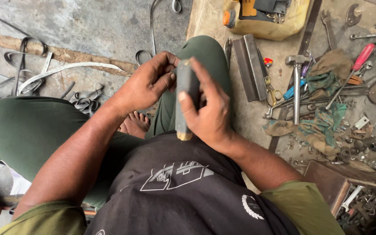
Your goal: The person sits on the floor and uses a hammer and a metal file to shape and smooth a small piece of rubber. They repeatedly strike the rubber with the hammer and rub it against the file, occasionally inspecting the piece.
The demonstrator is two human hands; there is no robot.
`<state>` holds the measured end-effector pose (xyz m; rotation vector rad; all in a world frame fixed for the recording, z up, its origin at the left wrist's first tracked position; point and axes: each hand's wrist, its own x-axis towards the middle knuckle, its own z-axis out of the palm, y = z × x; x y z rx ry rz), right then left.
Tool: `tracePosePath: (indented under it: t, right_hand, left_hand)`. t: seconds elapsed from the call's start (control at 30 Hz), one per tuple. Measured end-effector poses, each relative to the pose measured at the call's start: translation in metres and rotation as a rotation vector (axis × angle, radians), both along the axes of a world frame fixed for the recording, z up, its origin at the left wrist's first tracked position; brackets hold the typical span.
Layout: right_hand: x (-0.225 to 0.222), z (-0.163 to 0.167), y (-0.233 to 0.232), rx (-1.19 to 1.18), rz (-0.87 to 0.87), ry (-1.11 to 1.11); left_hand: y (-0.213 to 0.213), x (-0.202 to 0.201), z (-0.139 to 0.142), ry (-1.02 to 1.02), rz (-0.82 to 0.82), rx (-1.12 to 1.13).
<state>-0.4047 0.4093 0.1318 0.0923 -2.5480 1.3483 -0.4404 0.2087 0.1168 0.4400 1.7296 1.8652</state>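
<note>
Right hand (207, 115) grips a grey bar (184, 102) upright — long axis vertical (yellowish end down) — left hand (146, 85) pinches its top.

Both forearms angle inward from the lower corners and meet over the lap. The right hand (209, 109) is closed in a fist-like grip, thumb pointing up. The left hand (146, 85) curls beside it, its fingers (168, 80) pinched together at the tips.

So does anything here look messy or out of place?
Yes: tools lie scattered loose on the floor to the person's right, a hammer, a red-handled screwdriver and crumpled rags among small metal bits. Cut strips sprawl at left.
</note>
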Motion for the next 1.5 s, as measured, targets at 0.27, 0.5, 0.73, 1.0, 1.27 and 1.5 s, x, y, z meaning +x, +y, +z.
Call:
tracePosePath:
  t: [0.27,0.5,0.73,1.0,1.27,1.5]
  right_hand:
    - [-0.066,-0.029,0.040,-0.137,-0.179,0.161]
    - [-0.028,-0.041,0.050,-1.241,0.222,-0.513]
    - [-0.034,-0.028,0.022,-0.807,0.253,-0.388]
    - [-0.027,-0.030,0.007,-0.620,0.227,-0.318]
    - [-0.027,-0.032,0.014,-0.787,0.129,-0.356]
    - [-0.025,-0.027,0.038,-0.370,0.360,-0.230]
  left_hand:
    - [0.016,0.012,0.007,0.098,0.009,0.044]
    - [-0.008,-0.001,0.018,0.065,0.090,-0.003]
    - [0.005,0.001,0.023,0.074,0.045,-0.117]
    - [0.008,0.005,0.017,0.000,0.036,-0.145]
    - [0.012,0.001,-0.009,-0.150,0.174,0.049]
    - [0.004,-0.004,-0.006,-0.234,0.184,-0.037]
